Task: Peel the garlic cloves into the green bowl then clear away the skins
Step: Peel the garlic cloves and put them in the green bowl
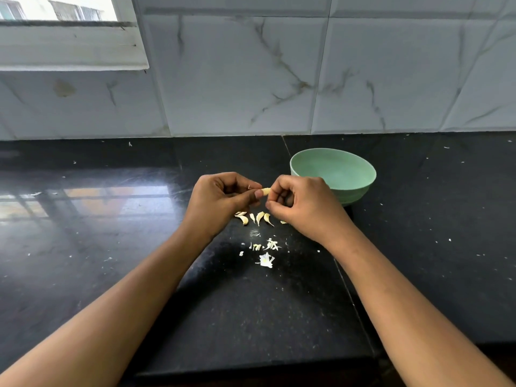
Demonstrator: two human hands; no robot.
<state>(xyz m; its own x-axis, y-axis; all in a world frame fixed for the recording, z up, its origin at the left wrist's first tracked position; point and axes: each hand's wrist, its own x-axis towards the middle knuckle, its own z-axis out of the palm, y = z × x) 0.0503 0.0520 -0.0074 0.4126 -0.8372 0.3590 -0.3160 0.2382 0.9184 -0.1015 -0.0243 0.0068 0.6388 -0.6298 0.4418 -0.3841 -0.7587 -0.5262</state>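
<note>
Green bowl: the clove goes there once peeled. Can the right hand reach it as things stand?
Probably yes. The green bowl sits just behind the right hand, open top up, nothing between them. That hand only pinches the garlic clove shared with the left hand.

A pale clove (265, 191) is pinched between the left hand (223, 199) and right hand (301, 208), above the middle of the counter (111, 275). Beneath it, slim cloves (258, 217) lie in a row. White skins (266, 254) are scattered just nearer the front edge. The green bowl (335, 170) stands upright to their right, toward the back edge.
</note>
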